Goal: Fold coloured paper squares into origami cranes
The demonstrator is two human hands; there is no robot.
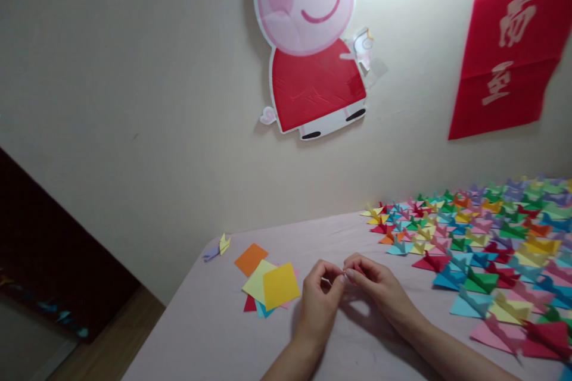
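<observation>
My left hand (pixel 320 296) and my right hand (pixel 381 287) meet fingertip to fingertip just above the table. Between them they pinch a small piece of folded red paper (pixel 358 268), mostly hidden by my fingers. Thumb and forefinger are pressed together on each hand. Left of my left hand lies a loose pile of square paper sheets, with a yellow sheet (pixel 281 286) on top, a pale yellow sheet (pixel 259 281) under it and an orange sheet (pixel 251 259) behind. Red, blue and pink corners peek out below.
Rows of folded paper cranes (pixel 480 280) in many colours cover the table's right side. Two more, a yellow crane (pixel 224 244) and a purple crane (pixel 216 253), sit at the far left corner. A pink cloth (pixel 201 321) covers the table, which meets the wall behind.
</observation>
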